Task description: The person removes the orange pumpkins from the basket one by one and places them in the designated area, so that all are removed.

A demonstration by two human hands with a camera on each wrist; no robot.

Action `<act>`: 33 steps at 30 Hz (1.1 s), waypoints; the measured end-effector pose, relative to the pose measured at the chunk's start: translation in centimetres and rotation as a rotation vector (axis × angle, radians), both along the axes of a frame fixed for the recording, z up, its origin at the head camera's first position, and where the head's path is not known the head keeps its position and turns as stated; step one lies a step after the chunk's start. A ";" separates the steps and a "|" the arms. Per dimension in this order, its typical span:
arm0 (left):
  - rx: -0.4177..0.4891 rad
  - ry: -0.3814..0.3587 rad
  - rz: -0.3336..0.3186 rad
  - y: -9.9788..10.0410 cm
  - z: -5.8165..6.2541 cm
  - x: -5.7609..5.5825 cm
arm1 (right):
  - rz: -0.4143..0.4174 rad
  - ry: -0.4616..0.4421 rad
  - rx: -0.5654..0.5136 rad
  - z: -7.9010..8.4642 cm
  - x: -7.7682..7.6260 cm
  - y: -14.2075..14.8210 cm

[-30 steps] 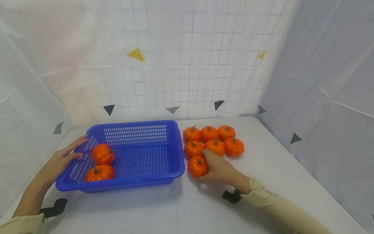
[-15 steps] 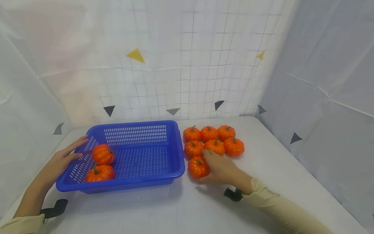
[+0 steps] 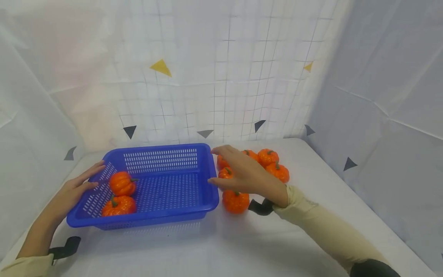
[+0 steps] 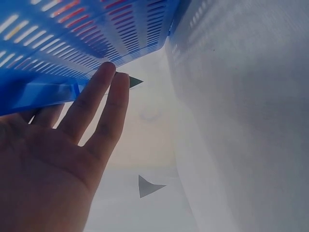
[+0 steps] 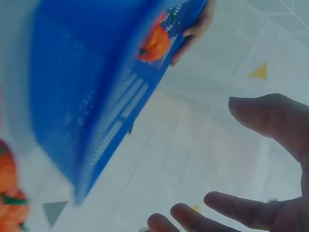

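A blue plastic basket (image 3: 166,214) with slotted walls stands on the table's left half. Two small orange pumpkins, one ribbed (image 3: 122,184) and one glossier (image 3: 119,206), lie at its left end. My left hand (image 3: 70,192) rests at the left rim, its fingers extended along the outer wall in the left wrist view. Beside the right rim hovers my right hand (image 3: 243,169), thumb and fingers spread, holding nothing; the right wrist view shows a gap between thumb and fingers. It partly hides the pumpkins behind it. A front pumpkin (image 3: 235,202) sits below the hand.
More pumpkins (image 3: 277,172) stand in rows right of the basket, some partly covered by the right hand. White sheeting (image 3: 194,96) with a grid and small triangles rises behind the table; a grey sheet (image 3: 387,100) bounds the right side.
My right hand has left the front pumpkin, risen, and moved back and left to the basket's right rim. That pumpkin stays on the table. My left hand and the basket look still.
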State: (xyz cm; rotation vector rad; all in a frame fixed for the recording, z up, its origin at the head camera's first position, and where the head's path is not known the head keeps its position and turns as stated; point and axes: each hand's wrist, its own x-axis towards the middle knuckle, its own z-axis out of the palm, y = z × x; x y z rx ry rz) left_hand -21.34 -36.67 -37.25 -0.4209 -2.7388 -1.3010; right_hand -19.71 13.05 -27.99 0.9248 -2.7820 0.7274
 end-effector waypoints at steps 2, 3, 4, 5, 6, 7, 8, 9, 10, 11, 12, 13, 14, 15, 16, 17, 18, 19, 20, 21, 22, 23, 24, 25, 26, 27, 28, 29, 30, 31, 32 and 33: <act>0.001 0.003 -0.002 0.1 0.0 -0.1 | 0.036 0.012 0.026 0.7 -0.3 -1.6; 0.001 0.002 -0.002 0.1 0.0 -0.1 | 0.057 0.018 0.039 0.9 -0.5 -2.4; 0.001 0.002 -0.002 0.2 0.0 -0.1 | 0.073 0.028 0.056 1.1 -0.7 -3.1; 0.000 0.004 -0.002 0.2 -0.1 -0.1 | 0.087 0.035 0.069 1.4 -0.9 -4.0; 0.003 0.005 -0.006 0.2 -0.1 -0.1 | 0.104 0.041 0.076 1.6 -1.1 -4.8; 0.004 0.006 -0.009 0.3 -0.1 -0.2 | 0.124 0.045 0.075 1.8 -1.5 -5.6; 0.004 0.007 -0.013 0.3 -0.1 -0.2 | 0.143 0.045 0.066 2.0 -1.8 -6.4; 0.005 0.006 -0.015 0.3 -0.1 -0.2 | 0.162 0.046 0.057 2.2 -2.1 -7.1; 0.006 0.005 -0.016 0.3 -0.1 -0.3 | 0.176 0.043 0.048 2.3 -2.5 -7.9; 0.007 0.002 -0.018 0.3 -0.1 -0.3 | 0.192 0.035 0.035 2.4 -2.8 -8.7; 0.008 -0.002 -0.021 0.3 -0.1 -0.3 | 0.206 0.029 0.026 2.4 -3.2 -9.4; 0.004 -0.006 -0.015 0.3 -0.1 -0.3 | 0.217 0.021 0.021 2.4 -3.5 -10.1; 0.001 -0.011 -0.010 0.3 -0.1 -0.3 | 0.225 0.011 0.016 2.4 -3.7 -10.7; -0.002 -0.015 -0.008 0.3 -0.1 -0.3 | 0.231 0.003 0.014 2.4 -4.0 -11.4; -0.002 -0.017 -0.006 0.3 0.0 -0.3 | 0.235 -0.003 0.014 2.3 -4.3 -12.0; -0.004 -0.018 -0.004 0.3 0.0 -0.2 | 0.237 -0.013 0.011 2.2 -4.5 -12.6; -0.004 -0.018 -0.004 0.3 0.0 -0.2 | 0.238 -0.020 0.013 2.1 -4.8 -13.2; -0.003 -0.018 -0.006 0.3 0.0 -0.2 | 0.243 -0.026 0.011 2.0 -5.1 -13.8; -0.003 -0.018 -0.007 0.3 0.1 -0.2 | 0.244 -0.034 0.012 1.9 -5.5 -14.4; -0.003 -0.018 -0.009 0.3 0.0 -0.2 | 0.249 -0.038 0.013 1.7 -5.8 -15.0; -0.002 -0.019 -0.008 0.3 0.1 -0.2 | 0.250 -0.043 0.019 1.5 -6.1 -15.6; -0.004 -0.019 -0.009 0.3 0.0 -0.2 | 0.250 -0.051 0.026 1.3 -6.4 -16.2; -0.004 -0.020 -0.010 0.2 0.0 -0.2 | 0.253 -0.055 0.036 1.1 -6.6 -16.8; -0.006 -0.022 -0.008 0.2 0.0 -0.1 | 0.256 -0.062 0.045 0.9 -6.9 -17.4; -0.009 -0.024 -0.005 0.2 0.0 -0.2 | 0.256 -0.074 0.055 0.7 -7.0 -18.0; -0.011 -0.025 -0.005 0.2 -0.1 -0.2 | 0.260 -0.083 0.061 0.6 -7.2 -18.5; -0.011 -0.025 -0.005 0.1 -0.1 -0.2 | 0.259 -0.103 0.065 0.4 -7.3 -19.1; -0.013 -0.022 -0.005 0.1 -0.1 -0.1 | 0.257 -0.130 0.067 0.3 -7.4 -19.6; -0.015 -0.020 -0.005 0.1 -0.1 -0.1 | 0.254 -0.151 0.070 0.2 -7.5 -20.1; -0.018 -0.017 -0.005 0.0 -0.1 -0.1 | 0.251 -0.170 0.074 0.0 -7.6 -20.6; -0.017 -0.011 -0.006 0.0 -0.1 -0.1 | 0.247 -0.187 0.074 -0.1 -7.6 -21.1; -0.016 -0.005 -0.006 0.0 -0.1 -0.1 | 0.238 -0.203 0.084 -0.3 -7.7 -21.5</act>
